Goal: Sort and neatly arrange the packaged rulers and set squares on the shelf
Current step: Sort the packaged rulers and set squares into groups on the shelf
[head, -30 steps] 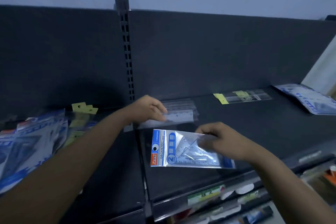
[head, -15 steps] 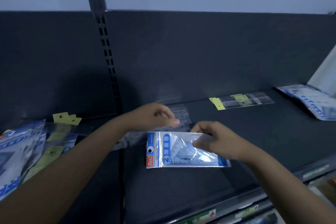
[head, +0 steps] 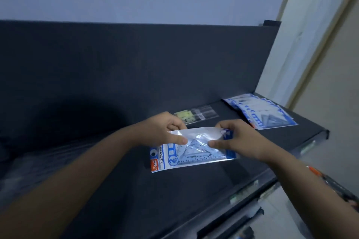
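Observation:
A clear set square pack with blue and white print and an orange corner is held above the dark shelf, tilted. My left hand pinches its upper left edge and my right hand grips its right end. Behind my hands, a clear ruler pack with a yellow tag lies flat near the back panel. At the shelf's right end a fanned stack of blue set square packs rests on the surface.
The shelf's dark back panel rises behind the packs. The shelf front edge carries price labels, with lower shelves of stock below at the right. A pale wall closes off the right side.
The view has swung right, so the left-hand piles and upright are out of frame. My left hand left the clear pack at the back and now grips the set square pack too.

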A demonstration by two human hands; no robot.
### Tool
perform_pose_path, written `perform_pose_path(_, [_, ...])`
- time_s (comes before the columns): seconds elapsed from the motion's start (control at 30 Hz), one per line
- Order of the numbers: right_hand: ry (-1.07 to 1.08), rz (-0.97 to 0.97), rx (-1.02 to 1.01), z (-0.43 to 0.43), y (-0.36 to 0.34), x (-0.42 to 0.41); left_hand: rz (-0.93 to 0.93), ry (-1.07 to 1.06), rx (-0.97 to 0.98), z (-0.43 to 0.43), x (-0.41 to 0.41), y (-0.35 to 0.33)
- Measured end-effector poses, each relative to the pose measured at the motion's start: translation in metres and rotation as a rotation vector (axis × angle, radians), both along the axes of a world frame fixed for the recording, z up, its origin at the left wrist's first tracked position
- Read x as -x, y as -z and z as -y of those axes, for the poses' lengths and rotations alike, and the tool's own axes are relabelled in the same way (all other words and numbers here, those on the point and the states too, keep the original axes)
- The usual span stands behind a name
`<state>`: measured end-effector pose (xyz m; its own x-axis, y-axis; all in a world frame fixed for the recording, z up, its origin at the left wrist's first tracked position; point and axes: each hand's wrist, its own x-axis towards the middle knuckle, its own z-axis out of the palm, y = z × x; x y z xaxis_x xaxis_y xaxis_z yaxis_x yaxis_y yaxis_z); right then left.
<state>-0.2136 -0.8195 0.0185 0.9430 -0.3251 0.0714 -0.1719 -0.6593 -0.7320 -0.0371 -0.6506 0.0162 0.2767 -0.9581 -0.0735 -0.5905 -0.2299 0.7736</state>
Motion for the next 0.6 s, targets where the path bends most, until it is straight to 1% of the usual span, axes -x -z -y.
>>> perform_pose_path(0.27, [0.042,0.026,0.099,0.172,0.012,0.077,0.017,-0.119,0.060,0.172,0.081,0.010])
perform_pose_path(0.4, [0.094,0.067,0.079,0.245,0.017,0.094,0.032,-0.192,0.103,0.245,0.108,0.016])
perform_pose_path(0.5, [0.136,0.051,0.135,0.290,0.026,0.091,0.120,-0.244,0.065,0.284,0.108,0.024])
perform_pose_path(0.6, [0.116,0.027,0.165,0.322,0.039,0.074,0.291,-0.259,-0.007,0.314,0.096,0.033])
